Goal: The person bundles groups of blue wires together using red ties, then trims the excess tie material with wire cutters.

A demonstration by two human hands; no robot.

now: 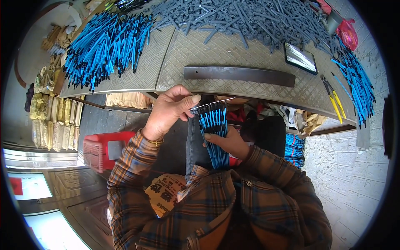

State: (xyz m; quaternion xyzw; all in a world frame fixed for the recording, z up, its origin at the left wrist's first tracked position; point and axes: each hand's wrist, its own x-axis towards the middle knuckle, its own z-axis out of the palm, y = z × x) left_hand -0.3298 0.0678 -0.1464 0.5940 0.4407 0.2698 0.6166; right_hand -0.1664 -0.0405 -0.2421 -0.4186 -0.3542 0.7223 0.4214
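Note:
My right hand (228, 142) is wrapped around a bundle of thin blue sticks with black ends (213, 121), held upright over my lap, thumb across its front. Just to the left, my left hand (166, 109) is closed, thumb against the fingers, on a thin straight wire-like rod (216, 102). This rod crosses the black tips at the top of the bundle. Whether it touches them, I cannot tell. The left fingertips are partly hidden behind the thumb.
On the table (183, 54) lie grey plastic parts (250, 18), a blue stick pile (108, 46), a dark metal bar (239, 75), a shiny rectangular object (300, 57) and yellow-handled pliers (336, 104). More blue sticks (358, 87) lie far right. A red plastic stool (104, 150) stands left.

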